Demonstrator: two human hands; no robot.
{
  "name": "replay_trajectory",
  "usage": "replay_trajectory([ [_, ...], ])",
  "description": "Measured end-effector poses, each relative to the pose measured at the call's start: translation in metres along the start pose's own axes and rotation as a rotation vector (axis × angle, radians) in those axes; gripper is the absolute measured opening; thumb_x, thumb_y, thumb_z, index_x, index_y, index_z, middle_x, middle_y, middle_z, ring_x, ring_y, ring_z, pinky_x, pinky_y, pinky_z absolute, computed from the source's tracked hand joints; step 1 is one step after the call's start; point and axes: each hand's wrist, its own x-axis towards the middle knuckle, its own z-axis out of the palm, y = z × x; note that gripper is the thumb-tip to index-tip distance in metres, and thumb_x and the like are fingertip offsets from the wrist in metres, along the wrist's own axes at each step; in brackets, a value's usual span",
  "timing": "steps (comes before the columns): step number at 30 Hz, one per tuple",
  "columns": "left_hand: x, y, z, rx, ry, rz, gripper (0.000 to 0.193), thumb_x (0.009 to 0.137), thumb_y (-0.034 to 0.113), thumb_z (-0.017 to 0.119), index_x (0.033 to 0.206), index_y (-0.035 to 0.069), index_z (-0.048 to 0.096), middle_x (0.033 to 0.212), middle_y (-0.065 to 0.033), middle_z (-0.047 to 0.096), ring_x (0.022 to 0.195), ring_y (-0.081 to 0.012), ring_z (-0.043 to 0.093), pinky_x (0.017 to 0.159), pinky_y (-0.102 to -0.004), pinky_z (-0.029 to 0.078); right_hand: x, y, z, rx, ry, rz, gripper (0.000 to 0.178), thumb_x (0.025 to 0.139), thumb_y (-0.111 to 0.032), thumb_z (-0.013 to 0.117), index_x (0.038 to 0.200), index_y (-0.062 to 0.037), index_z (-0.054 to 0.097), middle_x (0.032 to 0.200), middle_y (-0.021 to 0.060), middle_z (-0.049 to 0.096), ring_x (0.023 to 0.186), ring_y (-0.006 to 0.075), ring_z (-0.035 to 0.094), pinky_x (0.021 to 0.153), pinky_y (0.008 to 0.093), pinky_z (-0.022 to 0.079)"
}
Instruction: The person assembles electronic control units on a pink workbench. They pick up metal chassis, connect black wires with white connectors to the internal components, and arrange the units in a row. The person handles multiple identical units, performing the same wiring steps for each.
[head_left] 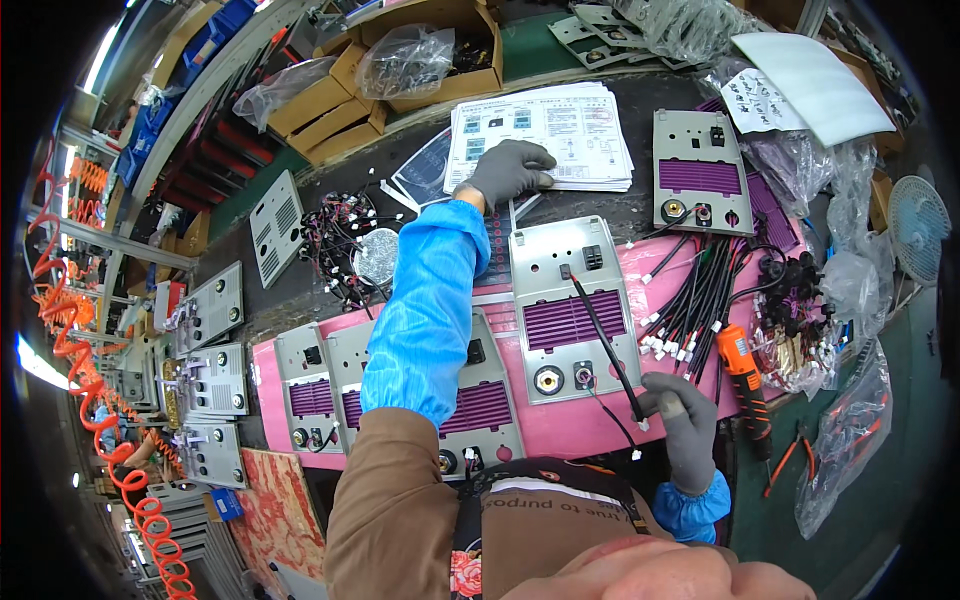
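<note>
My left hand [512,172], in a grey glove, lies with fingers stretched over the lower left part of a stack of printed sheets [585,135]. My right hand [683,430], also gloved, has thumb and fingers closed at the lower end of a black cable [606,340]. This cable slants across a grey metal panel [545,385] with a purple slatted grille [574,320]; its upper end meets the panel near a black switch [593,257]. A thin wire with a white connector [636,454] hangs from the panel's lower fitting. My left forearm partly hides other panels [480,400].
A bundle of black cables [700,290] lies right of the panel, beside an orange electric screwdriver [742,370] and pliers [792,460]. Another panel [697,135] stands behind. Tangled wires [345,235] and a cardboard box [440,60] are at far left. Pink sheeting [655,262] covers the bench.
</note>
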Motion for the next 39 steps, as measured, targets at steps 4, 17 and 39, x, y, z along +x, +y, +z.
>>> replay_trajectory([
  [4,-0.001,-0.004,-0.001,-0.134,-0.006,-0.055,0.033,0.078,0.014,0.078,0.108,0.005,0.072,0.109,-0.0081,0.070,0.099,-0.0176,0.066,0.088,-0.0268,0.051,0.002,-0.004,0.002,-0.020,0.027,0.041,0.032,0.097,-0.018,0.053,0.117,0.0058,0.061,0.087,0.0134,0.069,0.080,0.0182,0.066,0.074,0.0318,0.052],
  [17,0.000,-0.017,0.001,-0.257,0.030,-0.032,0.029,0.078,0.008,0.078,0.106,0.002,0.072,0.110,-0.0086,0.069,0.097,-0.0161,0.065,0.088,-0.0259,0.051,0.018,-0.004,-0.005,-0.071,0.086,0.030,0.031,0.097,-0.019,0.054,0.116,0.0044,0.062,0.087,0.0138,0.068,0.078,0.0189,0.066,0.073,0.0316,0.054],
  [39,-0.058,0.047,-0.072,0.665,0.929,0.379,0.019,0.094,0.031,0.059,0.107,0.018,0.063,0.088,-0.0106,0.070,0.081,-0.0324,0.067,0.069,-0.0429,0.052,0.152,0.005,0.026,-1.321,-0.005,0.002,0.029,0.087,-0.031,0.054,0.094,-0.0044,0.065,0.088,0.0200,0.069,0.085,0.0377,0.068,0.077,0.0473,0.053],
])
